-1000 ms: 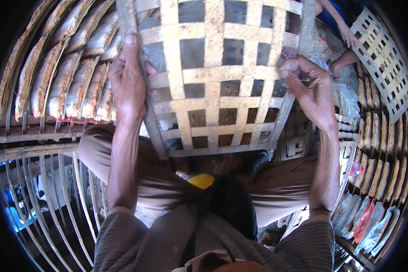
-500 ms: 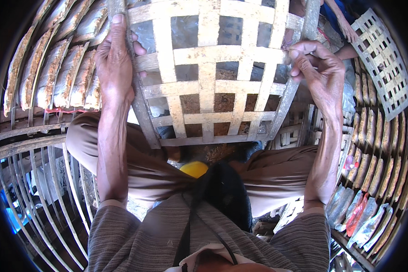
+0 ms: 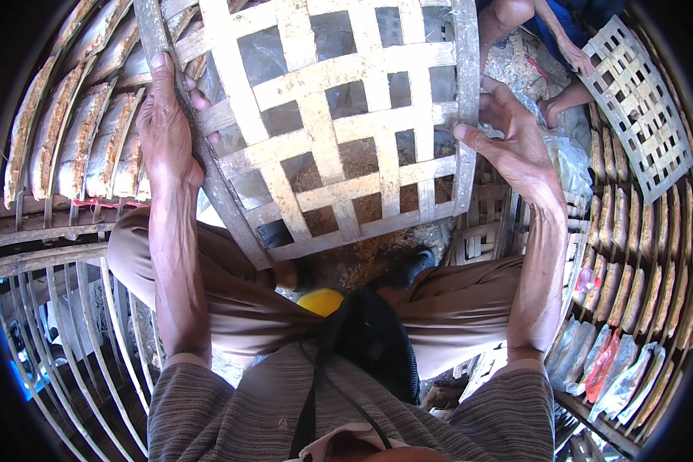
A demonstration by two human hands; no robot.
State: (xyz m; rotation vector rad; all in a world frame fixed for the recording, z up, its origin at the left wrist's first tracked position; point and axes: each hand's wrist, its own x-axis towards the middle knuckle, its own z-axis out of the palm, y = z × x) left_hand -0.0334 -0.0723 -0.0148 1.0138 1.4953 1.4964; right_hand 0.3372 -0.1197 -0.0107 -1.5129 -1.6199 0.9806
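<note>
A woven bamboo lattice tray (image 3: 316, 77), pale and dusty with square gaps, is held up in front of me over my knees. My left hand (image 3: 164, 127) grips its dark left edge strip, thumb on top and fingers wrapped behind. My right hand (image 3: 516, 146) is at the tray's right edge with fingers spread apart, thumb touching the rim, palm facing the tray. Below the tray I see my brown trousers and a yellow object (image 3: 321, 300) between my legs.
Rows of long brownish slabs lie on a bamboo rack (image 3: 77, 146) at left. More such slabs fill racks at right (image 3: 647, 254), with plastic packets (image 3: 616, 369) below. Another person's hand (image 3: 574, 58) and a second lattice tray (image 3: 643, 100) are at upper right.
The tray has risen and tilted, its near edge lifting. My left hand slid up along the left edge. My right hand has opened off the right rim, fingers now spread.
</note>
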